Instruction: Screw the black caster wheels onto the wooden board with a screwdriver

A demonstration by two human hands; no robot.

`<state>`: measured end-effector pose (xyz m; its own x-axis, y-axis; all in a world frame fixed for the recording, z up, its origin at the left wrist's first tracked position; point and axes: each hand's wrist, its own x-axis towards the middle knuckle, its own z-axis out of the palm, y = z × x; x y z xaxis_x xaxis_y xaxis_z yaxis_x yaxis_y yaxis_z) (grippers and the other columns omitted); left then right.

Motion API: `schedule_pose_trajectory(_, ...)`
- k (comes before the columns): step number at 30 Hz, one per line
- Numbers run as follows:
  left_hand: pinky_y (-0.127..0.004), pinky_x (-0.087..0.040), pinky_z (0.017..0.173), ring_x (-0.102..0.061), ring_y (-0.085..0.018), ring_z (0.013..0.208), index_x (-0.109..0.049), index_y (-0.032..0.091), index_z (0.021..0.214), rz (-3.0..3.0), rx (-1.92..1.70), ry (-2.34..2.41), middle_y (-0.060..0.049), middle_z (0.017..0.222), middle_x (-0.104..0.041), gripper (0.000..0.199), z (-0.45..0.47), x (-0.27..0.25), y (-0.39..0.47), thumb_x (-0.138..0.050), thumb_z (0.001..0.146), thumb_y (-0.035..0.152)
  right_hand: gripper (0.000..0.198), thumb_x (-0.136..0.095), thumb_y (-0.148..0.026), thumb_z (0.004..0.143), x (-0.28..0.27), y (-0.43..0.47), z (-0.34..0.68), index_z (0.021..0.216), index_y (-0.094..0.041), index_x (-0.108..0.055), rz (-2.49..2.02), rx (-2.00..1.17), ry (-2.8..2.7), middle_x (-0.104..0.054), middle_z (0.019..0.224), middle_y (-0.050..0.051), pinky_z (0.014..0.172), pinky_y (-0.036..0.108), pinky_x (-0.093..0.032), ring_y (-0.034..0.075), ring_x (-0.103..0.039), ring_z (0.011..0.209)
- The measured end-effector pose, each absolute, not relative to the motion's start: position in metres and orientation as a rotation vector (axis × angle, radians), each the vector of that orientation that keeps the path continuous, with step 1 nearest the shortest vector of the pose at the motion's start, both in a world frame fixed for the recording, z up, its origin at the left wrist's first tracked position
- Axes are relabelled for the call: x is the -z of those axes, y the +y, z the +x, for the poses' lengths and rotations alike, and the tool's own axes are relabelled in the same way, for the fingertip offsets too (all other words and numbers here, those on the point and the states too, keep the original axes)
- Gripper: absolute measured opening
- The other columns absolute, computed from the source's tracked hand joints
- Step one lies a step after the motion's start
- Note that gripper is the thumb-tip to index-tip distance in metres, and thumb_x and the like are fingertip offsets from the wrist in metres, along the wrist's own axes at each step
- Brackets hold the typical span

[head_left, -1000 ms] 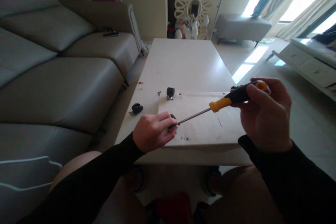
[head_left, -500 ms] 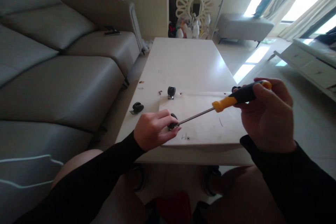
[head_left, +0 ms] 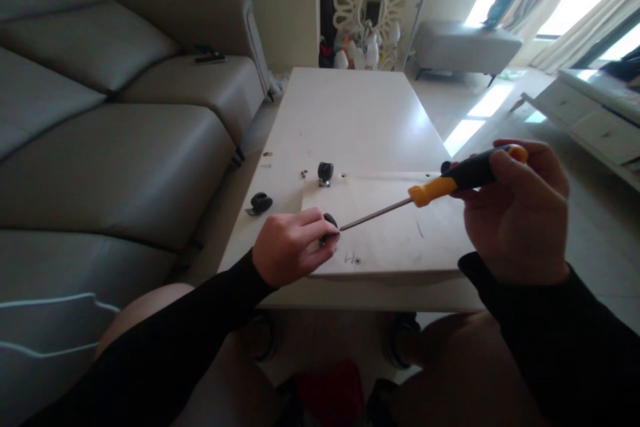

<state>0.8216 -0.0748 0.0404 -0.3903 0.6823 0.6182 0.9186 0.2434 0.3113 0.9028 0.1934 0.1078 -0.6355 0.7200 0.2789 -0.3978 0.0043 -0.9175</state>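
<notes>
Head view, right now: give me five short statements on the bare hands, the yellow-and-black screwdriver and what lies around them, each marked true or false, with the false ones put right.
1. The right hand holds the yellow-and-black screwdriver by its handle. True.
2. The left hand rests on the sofa. False: its fingers are at a black twin-wheel caster on the smaller white flat panel.
3. The screwdriver's tip is at the left hand's fingertips. True.
4. The panel lies on the floor. False: it lies on the long white rectangular table.
5. The grey cushioned sofa is on the picture's left side. True.
</notes>
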Motion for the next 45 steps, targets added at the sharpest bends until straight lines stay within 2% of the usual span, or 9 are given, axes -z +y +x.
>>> schedule_pose_trajectory(4, -0.023, -0.04, 0.052, -0.045, -0.006, 0.049, -0.072, 0.017, 0.087, -1.466, 0.923, -2.173, 0.004, 0.075, -0.065, 0.004, 0.8216, -0.0399, -0.0756, -0.07, 0.09, 0.016, 0.012, -0.079, -0.023, 0.069, -0.1066, 0.1962, 0.9035, 0.078, -0.03, -0.075, -0.355, -1.748, -1.463, -0.056, 0.076, -0.002, 0.044, 0.026, -0.059, 0.015, -0.065, 0.068)
schedule_pose_trajectory(14, -0.024, -0.041, 0.053, -0.046, -0.007, 0.05, -0.072, 0.018, 0.087, -1.474, 0.923, -2.196, 0.004, 0.074, -0.064, 0.003, 0.8214, -0.041, -0.0761, -0.07, 0.09, 0.017, 0.018, -0.083, -0.025, 0.063, -0.1069, 0.1961, 0.9019, 0.079, -0.028, -0.074, -0.363, -1.773, -1.462, -0.056, 0.074, -0.002, 0.043, 0.026, -0.059, 0.015, -0.065, 0.066)
schedule_pose_trajectory(26, -0.024, -0.041, 0.053, -0.047, -0.007, 0.05, -0.072, 0.017, 0.088, -1.481, 0.929, -2.203, 0.003, 0.074, -0.065, 0.004, 0.8221, -0.0421, -0.0753, -0.069, 0.09, 0.016, 0.02, -0.083, -0.027, 0.062, -0.1062, 0.1957, 0.903, 0.079, -0.029, -0.074, -0.356, -1.77, -1.489, -0.058, 0.073, -0.002, 0.044, 0.027, -0.059, 0.015, -0.066, 0.065)
schedule_pose_trajectory(45, -0.024, -0.041, 0.052, -0.047, -0.007, 0.049, -0.073, 0.018, 0.087, -1.485, 0.887, -2.242, 0.002, 0.076, -0.066, 0.008, 0.8222, -0.0444, -0.0743, -0.066, 0.091, 0.018, 0.015, -0.081, -0.025, 0.072, -0.1057, 0.1945, 0.9037, 0.083, -0.031, -0.072, -0.29, -1.751, -1.55, -0.058, 0.076, -0.003, 0.047, 0.029, -0.057, 0.016, -0.067, 0.07)
